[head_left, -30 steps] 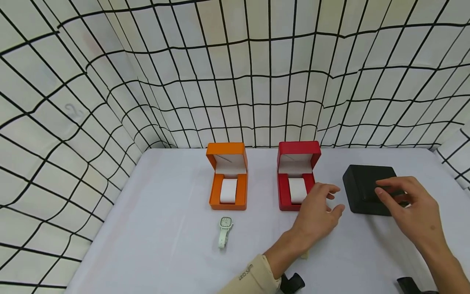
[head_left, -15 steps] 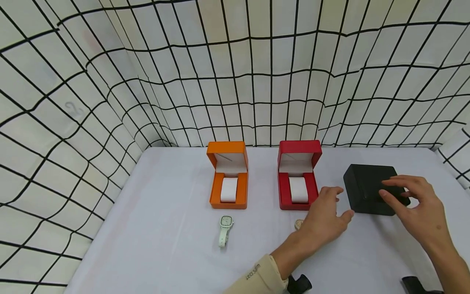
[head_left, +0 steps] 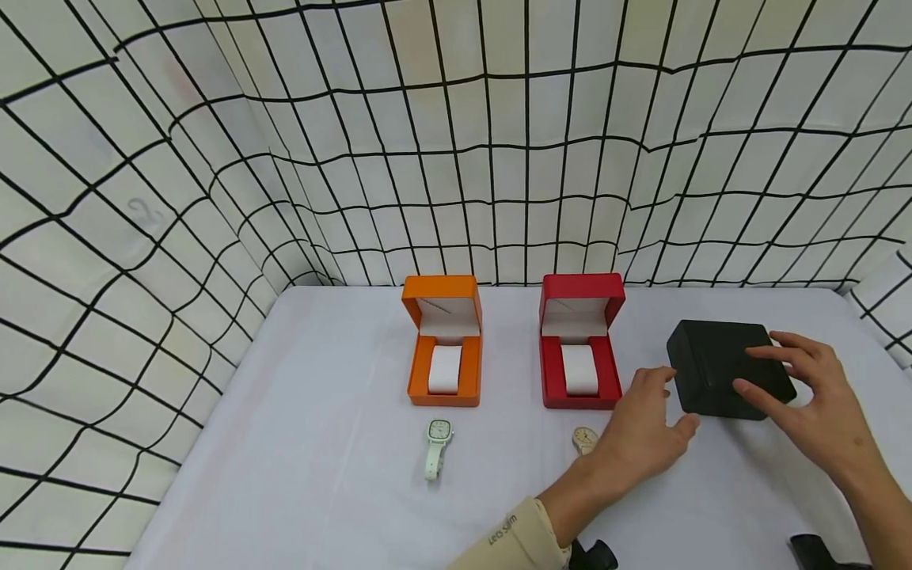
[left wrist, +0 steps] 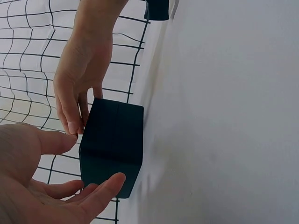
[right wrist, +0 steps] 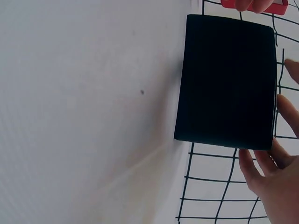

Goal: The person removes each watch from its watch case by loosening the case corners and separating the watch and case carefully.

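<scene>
A closed black box (head_left: 720, 368) sits at the right of the white table. My left hand (head_left: 644, 435) is beside its left face, thumb and fingers spread apart, fingertips right at the box edge. Over its right side, my right hand (head_left: 819, 400) has its fingers loosely bent, and the fingertips overlap the lid in the head view. From the left wrist, the box (left wrist: 114, 135) shows between both hands. From the right wrist, right-hand fingers (right wrist: 252, 172) lie along the box's edge. A cream-dialled watch (head_left: 585, 438) is partly hidden by my left wrist.
An open red watch box (head_left: 549, 380) with a white cushion stands left of my left hand. Farther left is an open orange watch box (head_left: 418, 380), with a pale green watch (head_left: 436, 450) in front. Black grid netting (head_left: 526, 198) encloses the back and sides.
My left hand has moved right, from in front of the red box to the black box, uncovering the cream-dialled watch. My right hand has shifted slightly right, its fingers spreading wider.
</scene>
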A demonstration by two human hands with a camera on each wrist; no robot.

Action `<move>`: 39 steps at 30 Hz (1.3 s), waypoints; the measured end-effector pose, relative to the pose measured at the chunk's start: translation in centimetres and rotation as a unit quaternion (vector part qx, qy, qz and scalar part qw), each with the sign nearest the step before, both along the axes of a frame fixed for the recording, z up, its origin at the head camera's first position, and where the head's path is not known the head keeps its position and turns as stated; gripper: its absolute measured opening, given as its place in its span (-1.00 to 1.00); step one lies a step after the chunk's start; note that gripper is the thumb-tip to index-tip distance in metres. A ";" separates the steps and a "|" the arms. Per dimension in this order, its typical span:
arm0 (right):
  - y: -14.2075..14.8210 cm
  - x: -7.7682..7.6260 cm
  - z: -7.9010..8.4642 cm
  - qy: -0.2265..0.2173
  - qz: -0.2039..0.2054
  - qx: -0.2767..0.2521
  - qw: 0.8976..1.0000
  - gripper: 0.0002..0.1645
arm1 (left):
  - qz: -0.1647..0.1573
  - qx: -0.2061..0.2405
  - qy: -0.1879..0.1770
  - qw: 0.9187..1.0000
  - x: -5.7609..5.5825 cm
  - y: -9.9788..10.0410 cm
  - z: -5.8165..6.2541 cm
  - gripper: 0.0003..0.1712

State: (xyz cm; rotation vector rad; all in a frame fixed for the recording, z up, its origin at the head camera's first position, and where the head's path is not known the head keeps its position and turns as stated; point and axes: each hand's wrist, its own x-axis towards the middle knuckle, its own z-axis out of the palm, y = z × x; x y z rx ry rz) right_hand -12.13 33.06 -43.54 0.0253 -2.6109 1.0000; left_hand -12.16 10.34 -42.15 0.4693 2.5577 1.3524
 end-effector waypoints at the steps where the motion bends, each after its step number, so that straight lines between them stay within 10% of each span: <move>1: 0.1 0.0 -0.1 -0.010 0.009 -0.005 1.000 -0.39 | 0.000 -0.001 0.001 1.000 0.0 0.1 0.0 -0.35; 15: 2.0 -1.1 -0.9 -0.110 0.106 -0.040 0.987 0.41 | -0.007 -0.020 -0.026 0.999 0.0 1.5 -0.5 -0.22; 39: 4.0 -2.8 -2.1 -0.161 0.141 -0.085 0.973 0.51 | -0.005 -0.031 -0.067 0.997 -0.1 2.8 -1.2 -0.20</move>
